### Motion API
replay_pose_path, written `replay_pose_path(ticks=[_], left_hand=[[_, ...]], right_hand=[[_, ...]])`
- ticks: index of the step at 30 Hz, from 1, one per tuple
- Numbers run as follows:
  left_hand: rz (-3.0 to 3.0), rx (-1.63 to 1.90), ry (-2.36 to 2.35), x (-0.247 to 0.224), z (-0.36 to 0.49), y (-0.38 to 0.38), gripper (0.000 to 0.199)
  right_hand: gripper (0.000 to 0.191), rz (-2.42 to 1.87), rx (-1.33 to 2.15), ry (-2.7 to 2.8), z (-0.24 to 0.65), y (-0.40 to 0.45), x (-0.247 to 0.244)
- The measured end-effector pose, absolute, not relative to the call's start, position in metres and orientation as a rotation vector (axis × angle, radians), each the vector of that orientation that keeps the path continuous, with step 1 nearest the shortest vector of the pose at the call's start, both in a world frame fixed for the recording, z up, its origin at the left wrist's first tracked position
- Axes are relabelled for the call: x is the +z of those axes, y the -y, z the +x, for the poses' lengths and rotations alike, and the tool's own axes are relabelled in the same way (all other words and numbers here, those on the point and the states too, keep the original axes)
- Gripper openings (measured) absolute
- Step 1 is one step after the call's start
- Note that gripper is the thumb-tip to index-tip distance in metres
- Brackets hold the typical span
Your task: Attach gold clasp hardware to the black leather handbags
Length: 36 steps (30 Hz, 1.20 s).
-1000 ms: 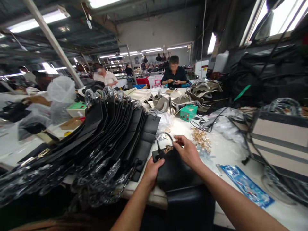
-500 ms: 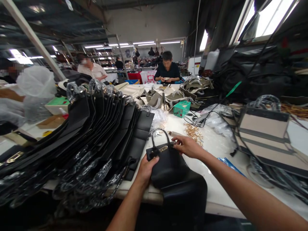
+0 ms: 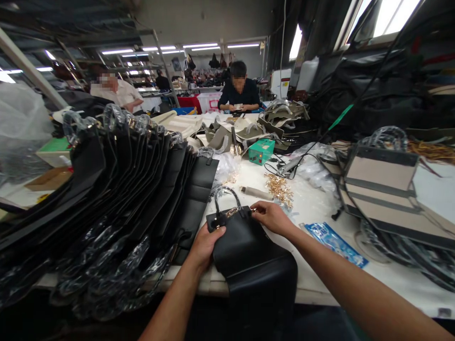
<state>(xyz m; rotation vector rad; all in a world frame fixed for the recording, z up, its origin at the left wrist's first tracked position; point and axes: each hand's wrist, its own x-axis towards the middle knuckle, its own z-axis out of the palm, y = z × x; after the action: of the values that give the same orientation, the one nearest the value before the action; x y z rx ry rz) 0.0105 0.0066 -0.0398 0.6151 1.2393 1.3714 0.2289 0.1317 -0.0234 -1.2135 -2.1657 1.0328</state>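
Left hand (image 3: 205,246) and right hand (image 3: 272,218) hold one black handbag (image 3: 250,251) (probably leather).

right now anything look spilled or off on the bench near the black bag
The loose gold metal fittings stand out: they lie scattered straight on the white table, with no tray around them, just beyond the right hand. The black handbag, held by that hand and the left hand, shows no visible damage.

My white workbench (image 3: 313,279) carries wrapped black handbags (image 3: 142,189), loose brass fittings (image 3: 279,189), a small green device (image 3: 261,150) and a blue packet (image 3: 334,245).
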Motion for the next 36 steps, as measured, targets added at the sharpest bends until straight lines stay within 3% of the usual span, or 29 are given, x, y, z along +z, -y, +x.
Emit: replay_pose_path(ticks=[18, 27, 32, 36], left_hand=[[0.588, 1.324, -1.271, -0.041, 0.012, -0.008, 0.044], [0.396, 1.335, -1.075, -0.029, 0.009, -0.008, 0.044], [0.244, 1.324, -0.907, -0.013, 0.013, -0.032, 0.077], [0.279, 1.293, -0.931, -0.004, 0.015, -0.055, 0.082]], right_hand=[[0.020, -1.373, 0.818, 2.437, 0.212, -0.140, -0.010], [0.020, -1.366, 0.920, 2.387, 0.213, -0.144, -0.015], [0.021, -1.335, 1.037, 2.287, 0.219, -0.141, -0.024], [0.017, -1.312, 1.094, 2.245, 0.219, -0.144, -0.023]])
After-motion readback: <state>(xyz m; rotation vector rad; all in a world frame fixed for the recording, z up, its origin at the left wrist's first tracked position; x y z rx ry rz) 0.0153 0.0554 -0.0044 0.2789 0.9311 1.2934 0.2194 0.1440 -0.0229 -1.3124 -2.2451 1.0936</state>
